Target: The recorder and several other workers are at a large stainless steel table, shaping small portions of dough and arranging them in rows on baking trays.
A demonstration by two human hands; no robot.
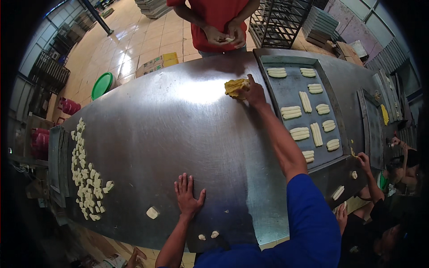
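Note:
My left hand (188, 198) lies flat on the steel table (161, 138), fingers spread, with a small square dough piece (152, 212) to its lower left and two small bits (214, 234) nearer the edge. My right hand (252, 93) reaches to the far side of the table and grips a crumpled yellow cloth (233, 88) against the top. Many dough pieces (89, 187) lie scattered at the left.
A tray (295, 85) of shaped dough rolls sits right of my right arm. A co-worker in red (205, 18) stands opposite, others (380, 223) at the right, near a second tray (373, 125). Beyond are racks (272, 24), a green-lidded bucket (103, 85) and gas cylinders (68, 105).

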